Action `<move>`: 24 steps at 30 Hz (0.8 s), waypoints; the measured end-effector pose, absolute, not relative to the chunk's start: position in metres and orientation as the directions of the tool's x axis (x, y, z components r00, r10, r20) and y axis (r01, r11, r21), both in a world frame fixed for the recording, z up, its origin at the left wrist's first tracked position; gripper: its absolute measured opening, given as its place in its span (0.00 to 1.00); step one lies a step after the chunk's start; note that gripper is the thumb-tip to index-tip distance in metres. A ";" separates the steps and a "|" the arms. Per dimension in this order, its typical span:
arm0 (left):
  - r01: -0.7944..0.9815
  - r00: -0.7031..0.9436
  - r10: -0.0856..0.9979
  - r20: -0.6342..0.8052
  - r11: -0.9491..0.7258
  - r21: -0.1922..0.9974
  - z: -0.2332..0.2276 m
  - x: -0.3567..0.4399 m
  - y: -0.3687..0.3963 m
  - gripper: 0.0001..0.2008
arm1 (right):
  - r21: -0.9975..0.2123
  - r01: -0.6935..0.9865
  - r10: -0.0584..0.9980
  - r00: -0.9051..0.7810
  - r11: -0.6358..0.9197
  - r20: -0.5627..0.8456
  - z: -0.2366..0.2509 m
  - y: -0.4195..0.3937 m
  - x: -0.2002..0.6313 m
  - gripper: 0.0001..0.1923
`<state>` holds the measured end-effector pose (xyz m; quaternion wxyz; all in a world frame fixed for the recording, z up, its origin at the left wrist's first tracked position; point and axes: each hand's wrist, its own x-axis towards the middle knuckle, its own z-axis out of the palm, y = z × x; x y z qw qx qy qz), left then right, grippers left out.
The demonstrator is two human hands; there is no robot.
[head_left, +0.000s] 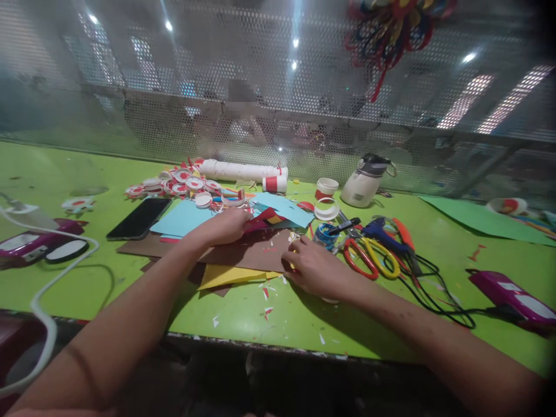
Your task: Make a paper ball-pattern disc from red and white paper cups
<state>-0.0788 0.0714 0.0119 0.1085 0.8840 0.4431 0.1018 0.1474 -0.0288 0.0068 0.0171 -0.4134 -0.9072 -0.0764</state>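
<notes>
Brown paper sheet flat under both hands, uncut. Left hand pressing down on red paper pieces, fingers flat, grasping nothing. Right hand pinching the sheet's near edge. Scissors just right, untouched. Finished red-and-white rings beyond the left hand; scraps nearer.

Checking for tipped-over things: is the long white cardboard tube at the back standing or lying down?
Lying down: the long white cardboard tube rests lengthwise on the green table, behind the red-and-white paper rings.
</notes>
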 end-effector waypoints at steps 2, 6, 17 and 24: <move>0.778 0.578 0.813 0.074 -0.576 0.253 0.012 -0.079 0.073 0.17 | 0.144 0.760 0.756 -0.648 0.634 0.092 0.005 -0.026 0.143 0.13; 0.785 0.582 0.812 0.037 -0.574 0.234 0.014 -0.078 0.072 0.16 | 0.142 0.770 0.766 -0.636 0.622 0.095 0.001 -0.018 0.144 0.10; 0.731 0.652 0.745 -0.143 -0.568 0.378 0.045 -0.085 0.047 0.26 | 0.008 0.838 0.801 -0.523 0.545 0.291 0.021 0.004 0.147 0.13; 0.848 0.530 0.840 -0.115 -0.527 0.057 0.050 -0.094 0.049 0.16 | -0.100 0.807 0.757 -0.492 0.582 0.431 0.030 0.019 0.143 0.13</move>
